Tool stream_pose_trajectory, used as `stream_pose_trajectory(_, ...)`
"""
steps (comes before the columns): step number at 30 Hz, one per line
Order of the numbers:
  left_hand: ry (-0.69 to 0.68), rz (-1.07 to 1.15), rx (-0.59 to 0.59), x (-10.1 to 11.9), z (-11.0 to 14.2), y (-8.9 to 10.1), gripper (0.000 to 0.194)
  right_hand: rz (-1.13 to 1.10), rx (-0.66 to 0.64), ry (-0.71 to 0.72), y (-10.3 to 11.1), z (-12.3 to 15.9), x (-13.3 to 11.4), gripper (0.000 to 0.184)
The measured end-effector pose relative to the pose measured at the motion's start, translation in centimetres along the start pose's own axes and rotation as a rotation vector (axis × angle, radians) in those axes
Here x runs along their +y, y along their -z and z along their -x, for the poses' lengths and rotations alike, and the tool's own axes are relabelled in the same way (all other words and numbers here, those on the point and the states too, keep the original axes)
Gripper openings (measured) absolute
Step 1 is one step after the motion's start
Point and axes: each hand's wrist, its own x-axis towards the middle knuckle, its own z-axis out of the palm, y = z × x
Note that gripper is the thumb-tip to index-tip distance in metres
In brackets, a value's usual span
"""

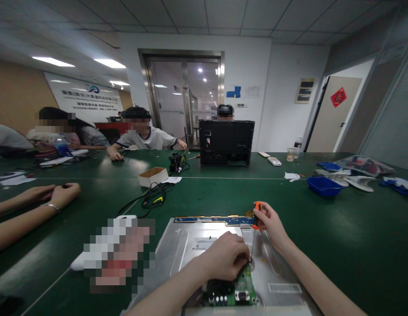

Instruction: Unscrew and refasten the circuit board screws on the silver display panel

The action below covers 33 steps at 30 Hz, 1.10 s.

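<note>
A: Where is the screwdriver (255, 227)?
B: In the right hand (270, 221), over the metal panel (191, 245), right of the panel's middle. The panel lies flat on the table (338, 237).
A: Orientation?
B: Long axis close to upright, with a slight lean. The orange and black handle is uppermost; the shaft points down and a little leftward, its tip at the far right corner of the green circuit board (246, 283). Contact with a screw cannot be confirmed.
A: State of the hands?
B: Right: fingers closed around the handle. Left (228, 254): fingers curled, fingertips just beside the screwdriver's tip, above the circuit board. Whether they pinch anything, I cannot tell.
A: Circuit board and surroundings?
B: Circuit board on the nearer part of the panel, partly covered by the left hand. A blue strip board (207, 220) runs left to right along the panel's far edge.
</note>
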Motion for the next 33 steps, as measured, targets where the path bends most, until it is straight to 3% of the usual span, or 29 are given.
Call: stream_pose_trajectory(33,0.028,0.119,0.018,-0.84,-0.21,-0.7,0.011,0.044,-0.005,0.044,-0.07,0.24,0.12,0.056)
